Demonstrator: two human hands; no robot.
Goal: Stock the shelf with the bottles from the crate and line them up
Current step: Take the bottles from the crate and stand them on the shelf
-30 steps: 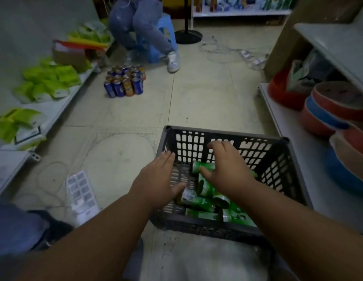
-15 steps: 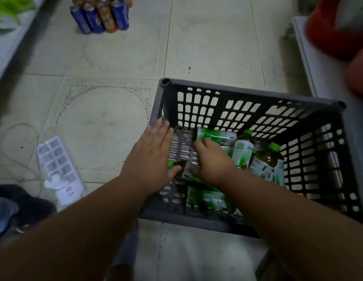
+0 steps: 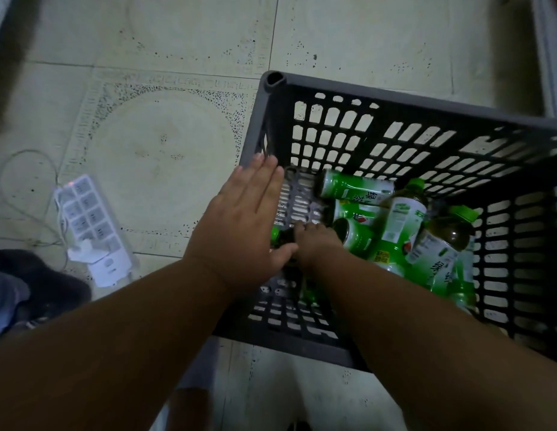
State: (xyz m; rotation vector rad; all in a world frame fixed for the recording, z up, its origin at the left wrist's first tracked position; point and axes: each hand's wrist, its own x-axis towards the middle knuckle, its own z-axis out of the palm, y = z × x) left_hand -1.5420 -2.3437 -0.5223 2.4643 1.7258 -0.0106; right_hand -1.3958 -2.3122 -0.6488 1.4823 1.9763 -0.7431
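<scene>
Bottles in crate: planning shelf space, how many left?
6 distinct: one lying at back, two leaning at right, one end-on in the middle, one under right hand, one beneath forearm; others partly hidden.

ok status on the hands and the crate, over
Left hand flat, open over crate edge. Right hand down among bottles, grip unclear. None lifted out yet.

Left hand (image 3: 246, 225) flat, right hand (image 3: 316, 242) curled
</scene>
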